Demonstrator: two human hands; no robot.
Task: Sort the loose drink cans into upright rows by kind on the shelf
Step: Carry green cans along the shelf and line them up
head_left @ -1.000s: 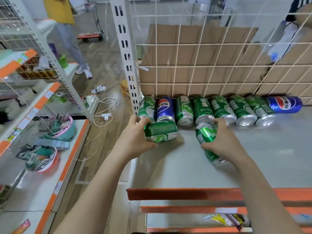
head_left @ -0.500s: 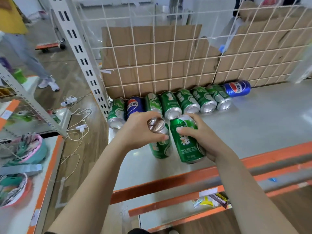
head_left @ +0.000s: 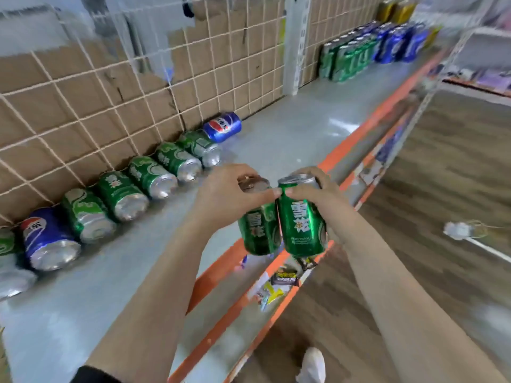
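While loose cans (head_left: 163,178) line the shelf (head_left: 276,139), both hands (head_left: 226,194) (head_left: 318,200) clasp touching green cans (head_left: 257,233) (head_left: 301,225).

We stand in a shop: long shelves (head_left: 290,134) with orange edge strips (head_left: 367,126), a wire grid (head_left: 110,111) behind, cans (head_left: 348,59) stocked in upright rows far right, and snack packets (head_left: 279,281) on the lower shelf (head_left: 218,310) near us.

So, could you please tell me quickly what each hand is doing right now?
Left hand: holding a green can by its top.
Right hand: holding a second green can near its top.
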